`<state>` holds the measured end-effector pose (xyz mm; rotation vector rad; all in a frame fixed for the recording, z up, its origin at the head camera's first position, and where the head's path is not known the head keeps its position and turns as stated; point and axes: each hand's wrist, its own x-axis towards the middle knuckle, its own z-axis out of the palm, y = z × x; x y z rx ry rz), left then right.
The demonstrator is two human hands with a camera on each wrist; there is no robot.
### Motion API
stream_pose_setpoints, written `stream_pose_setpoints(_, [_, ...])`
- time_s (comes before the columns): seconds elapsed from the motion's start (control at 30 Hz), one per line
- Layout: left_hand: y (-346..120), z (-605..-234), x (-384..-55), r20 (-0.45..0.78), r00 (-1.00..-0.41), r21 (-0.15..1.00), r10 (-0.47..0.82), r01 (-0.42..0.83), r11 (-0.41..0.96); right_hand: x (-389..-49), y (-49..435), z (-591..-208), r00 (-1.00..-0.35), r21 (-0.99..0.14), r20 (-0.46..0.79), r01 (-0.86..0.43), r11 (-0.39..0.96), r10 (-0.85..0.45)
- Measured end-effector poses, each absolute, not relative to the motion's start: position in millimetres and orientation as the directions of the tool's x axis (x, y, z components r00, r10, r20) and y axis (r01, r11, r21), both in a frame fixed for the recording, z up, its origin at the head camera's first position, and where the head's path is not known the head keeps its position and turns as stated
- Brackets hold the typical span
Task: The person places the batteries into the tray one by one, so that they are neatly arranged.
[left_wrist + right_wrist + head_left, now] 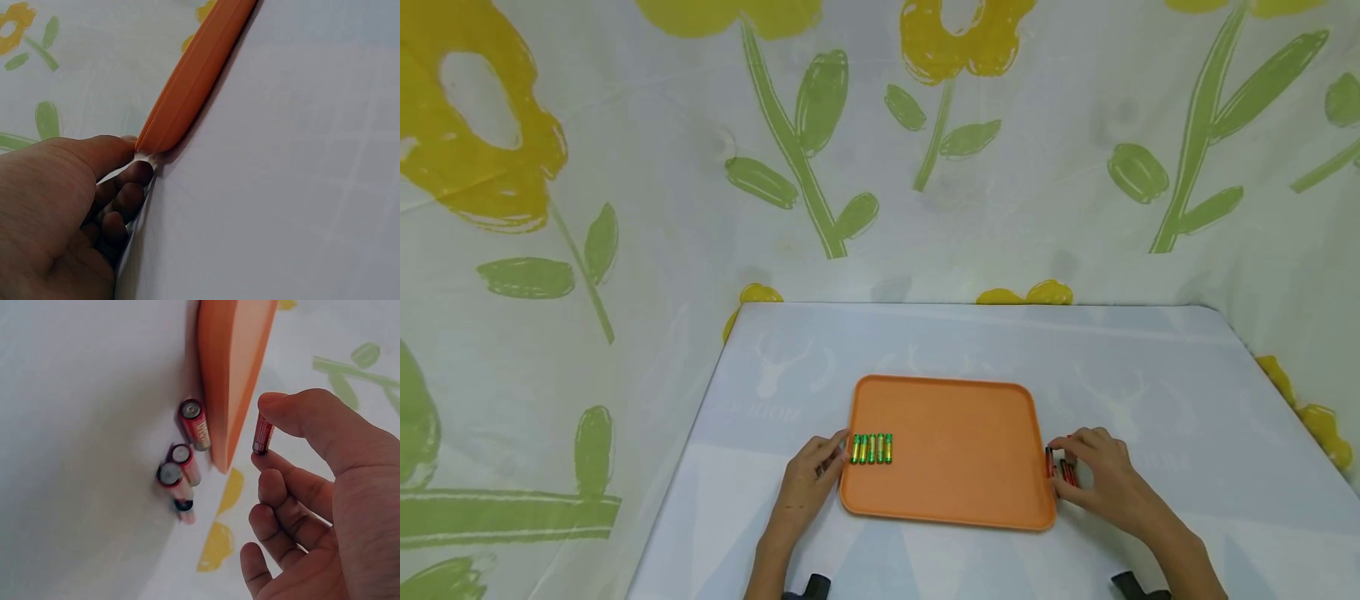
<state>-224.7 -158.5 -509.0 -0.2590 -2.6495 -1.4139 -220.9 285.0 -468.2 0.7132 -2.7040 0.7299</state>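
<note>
An orange tray (951, 450) lies on the table, with a row of several green-and-gold batteries (872, 449) at its left side. My left hand (808, 479) holds the tray's left edge. In the left wrist view its thumb (112, 153) meets the tray rim (187, 81), and the other fingers curl below. Just past the right edge, my right hand (1101, 475) pinches a red battery (263, 434) between thumb and index finger. Several more red batteries (195, 425) stand or lean on the table beside the tray wall, under that hand.
The white patterned tabletop (737, 517) surrounds the tray. Behind and to the left hangs a pale cloth (662, 167) printed with yellow flowers and green stems. Dark straps (1138, 586) show at the wrists.
</note>
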Motion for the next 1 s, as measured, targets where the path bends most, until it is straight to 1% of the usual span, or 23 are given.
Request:
stream_pose_setpoints(0.33, [-158, -510, -224, 0.217, -0.972, 0.811, 0.093, 0.233, 0.536, -222, 270, -465, -0.856, -0.446, 0.325, -0.514, 0.732, -0.403])
stream_pose_setpoints(0.53, [-158, -510, -224, 0.182, -0.98, 0.824, 0.084, 0.198, 0.532, -223, 260, -466, -0.848, -0.478, 0.321, -0.529, 0.701, -0.421])
stream_pose_setpoints(0.7, [-157, -510, -224, 0.151, -0.986, 0.823, 0.076, 0.168, 0.542, -225, 251, -466, -0.846, -0.464, 0.308, -0.533, 0.708, -0.435])
stream_pose_setpoints(1.0, [-157, -509, -223, 0.181, -0.98, 0.819, 0.079, 0.194, 0.539, -228, 234, -460, -0.84, -0.483, 0.312, -0.542, 0.687, -0.444])
